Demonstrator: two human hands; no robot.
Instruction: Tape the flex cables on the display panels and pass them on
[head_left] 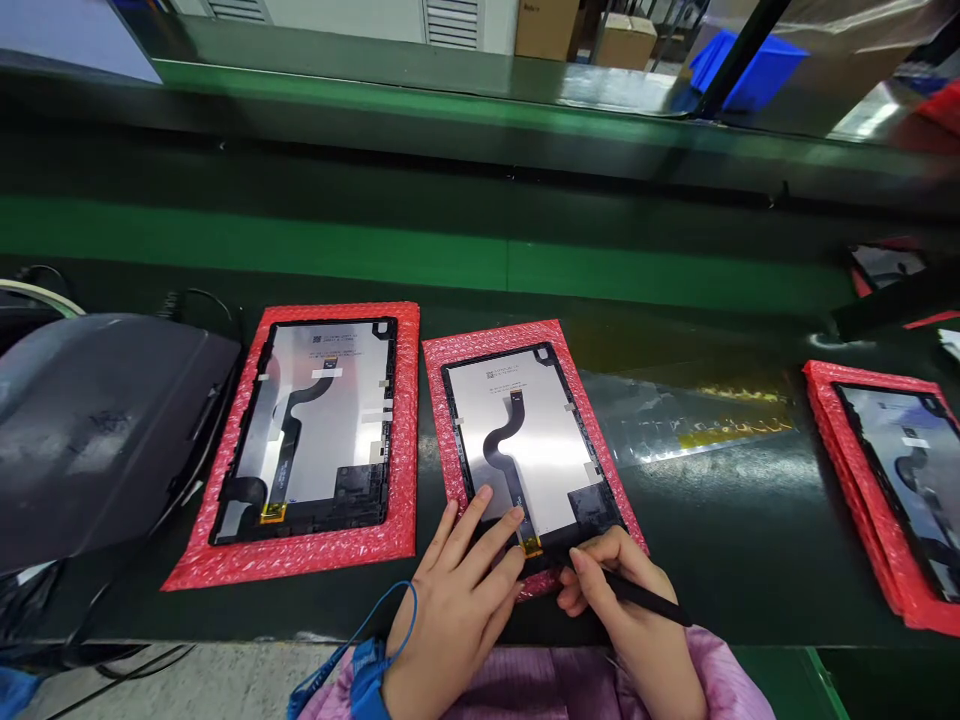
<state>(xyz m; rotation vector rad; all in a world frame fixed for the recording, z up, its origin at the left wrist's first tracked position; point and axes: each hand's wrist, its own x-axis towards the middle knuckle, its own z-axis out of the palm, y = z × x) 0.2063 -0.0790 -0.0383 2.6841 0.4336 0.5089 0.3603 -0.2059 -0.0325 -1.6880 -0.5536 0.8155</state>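
fingers (469, 525) of the left hand (469, 600) are pointing up and away from the body, slightly apart, and are resting on the lower left part of the centre panel (551, 440); this hand is gripping nothing. the right hand (630, 625) is closing thumb and fingers around a slim black tool (649, 598), whose front end is pointing left at the panel's lower edge; contact is not showing clearly. the panel is lying back up on a red bubble-wrap sheet (487, 345), near the front edge of the dark bench (720, 560). both hands are partly covering the panel's lower border, and the left fingertips are lying beside the black ribbon cable (495, 445). a second panel (341, 420) is lying on red wrap to the left, with dark grey equipment (105, 440) standing beside it. clear film (652, 430) is lying just right of the centre wrap. a wrapped stack (840, 440) is sitting farther right.
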